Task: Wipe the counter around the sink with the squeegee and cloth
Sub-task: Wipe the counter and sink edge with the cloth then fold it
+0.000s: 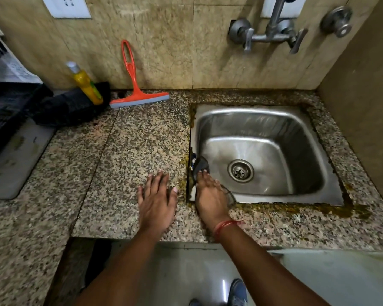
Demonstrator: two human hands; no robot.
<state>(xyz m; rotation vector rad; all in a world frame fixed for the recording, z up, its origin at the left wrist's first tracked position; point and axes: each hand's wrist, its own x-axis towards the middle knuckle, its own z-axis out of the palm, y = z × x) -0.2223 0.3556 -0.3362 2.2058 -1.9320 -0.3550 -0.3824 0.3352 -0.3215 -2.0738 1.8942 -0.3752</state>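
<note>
An orange squeegee (135, 85) leans against the back wall, its blade resting on the speckled granite counter (142, 140). My right hand (210, 195) presses a dark cloth (200, 165) onto the near left rim of the steel sink (318, 195); most of the cloth is hidden under the palm. My left hand (156, 199) lies flat on the counter just left of the sink, fingers spread, holding nothing. Both hands are far from the squeegee.
A yellow soap bottle (86, 85) leans on a black cloth or bag (71, 104) at the back left, beside a black rack (7, 107). A wall tap (272, 34) hangs over the sink. Brown grime lines the sink's edge (296, 208).
</note>
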